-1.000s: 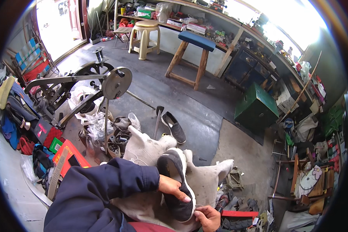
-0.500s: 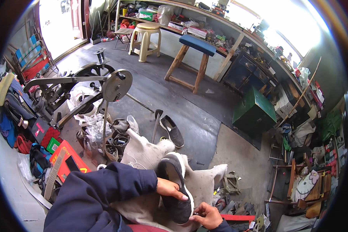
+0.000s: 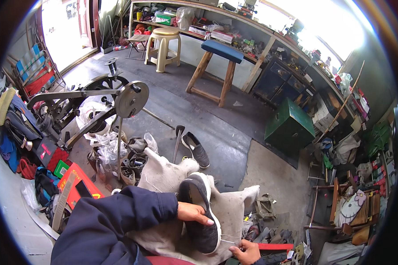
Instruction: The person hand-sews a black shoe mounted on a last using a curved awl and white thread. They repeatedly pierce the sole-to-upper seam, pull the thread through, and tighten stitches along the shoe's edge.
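A dark grey slip-on shoe (image 3: pixel 192 194) with a white sole rim rests on the pale cloth (image 3: pixel 234 203) over my lap, toe end toward me. My left hand (image 3: pixel 194 213) grips it, the thumb lying across the toe upper and the fingers hidden behind. From the sole edge near the toe a thin pale thread (image 3: pixel 227 241) runs taut to the right. Its far end is pinched in my right hand (image 3: pixel 246 252), low in the picture and apart from the shoe. The matching shoe (image 3: pixel 196 150) stands on the floor ahead, beside a dark metal shoe last (image 3: pixel 177 143).
A hand-cranked sewing machine (image 3: pixel 93 97) stands at left, above plastic bags (image 3: pixel 107 148). A blue-topped stool (image 3: pixel 223 51), a beige stool (image 3: pixel 163 48) and a green box (image 3: pixel 289 124) are farther off. A red bar (image 3: pixel 274 246) and shoe parts lie near my right hand.
My right hand has moved away from the shoe's toe, to the right and slightly down, drawing the thread out straight. My left hand and the shoe stay nearly in place.
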The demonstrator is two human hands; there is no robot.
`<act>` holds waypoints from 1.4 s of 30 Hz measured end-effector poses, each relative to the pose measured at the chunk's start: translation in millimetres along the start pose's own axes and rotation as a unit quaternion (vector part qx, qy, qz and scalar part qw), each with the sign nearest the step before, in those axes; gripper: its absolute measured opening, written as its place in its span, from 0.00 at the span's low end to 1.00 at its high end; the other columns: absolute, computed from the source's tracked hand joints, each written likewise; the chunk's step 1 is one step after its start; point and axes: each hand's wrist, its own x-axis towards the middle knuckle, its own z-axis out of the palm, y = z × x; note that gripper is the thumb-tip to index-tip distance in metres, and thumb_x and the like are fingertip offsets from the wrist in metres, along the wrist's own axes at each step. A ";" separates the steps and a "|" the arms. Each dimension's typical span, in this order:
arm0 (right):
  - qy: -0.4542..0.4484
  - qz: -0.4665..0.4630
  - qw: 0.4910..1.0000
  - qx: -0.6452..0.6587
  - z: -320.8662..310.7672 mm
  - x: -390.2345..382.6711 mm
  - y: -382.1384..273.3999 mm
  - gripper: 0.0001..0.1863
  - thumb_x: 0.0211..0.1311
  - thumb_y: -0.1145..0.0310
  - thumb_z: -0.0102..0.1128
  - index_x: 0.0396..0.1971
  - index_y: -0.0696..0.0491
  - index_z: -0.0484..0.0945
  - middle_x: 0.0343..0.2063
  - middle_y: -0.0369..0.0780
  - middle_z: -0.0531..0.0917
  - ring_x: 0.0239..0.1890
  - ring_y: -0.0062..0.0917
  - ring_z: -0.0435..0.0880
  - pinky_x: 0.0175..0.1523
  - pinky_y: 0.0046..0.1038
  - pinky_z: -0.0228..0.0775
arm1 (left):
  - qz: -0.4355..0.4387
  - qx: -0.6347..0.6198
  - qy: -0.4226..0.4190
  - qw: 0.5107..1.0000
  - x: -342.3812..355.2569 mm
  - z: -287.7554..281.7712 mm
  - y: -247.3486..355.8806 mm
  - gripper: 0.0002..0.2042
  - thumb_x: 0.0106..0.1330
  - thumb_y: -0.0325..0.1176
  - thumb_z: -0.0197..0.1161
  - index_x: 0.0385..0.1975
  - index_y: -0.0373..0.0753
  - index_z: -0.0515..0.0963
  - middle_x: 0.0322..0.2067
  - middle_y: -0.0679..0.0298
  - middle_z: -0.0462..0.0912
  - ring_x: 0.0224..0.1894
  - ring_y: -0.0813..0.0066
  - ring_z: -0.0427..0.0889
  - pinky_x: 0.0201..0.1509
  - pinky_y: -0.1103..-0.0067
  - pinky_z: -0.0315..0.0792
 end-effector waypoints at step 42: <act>0.161 -0.028 0.960 0.226 44.4 1.2 -66.0 0.26 0.47 0.58 0.85 0.34 0.55 0.75 0.21 0.35 0.76 0.20 0.18 0.74 0.27 0.22 0.69 | 0.226 0.271 0.565 0.746 -88.2 -11.9 18.9 0.12 0.67 0.24 0.66 0.21 0.31 0.76 0.23 0.58 0.82 0.27 0.72 0.81 0.35 0.74 0.74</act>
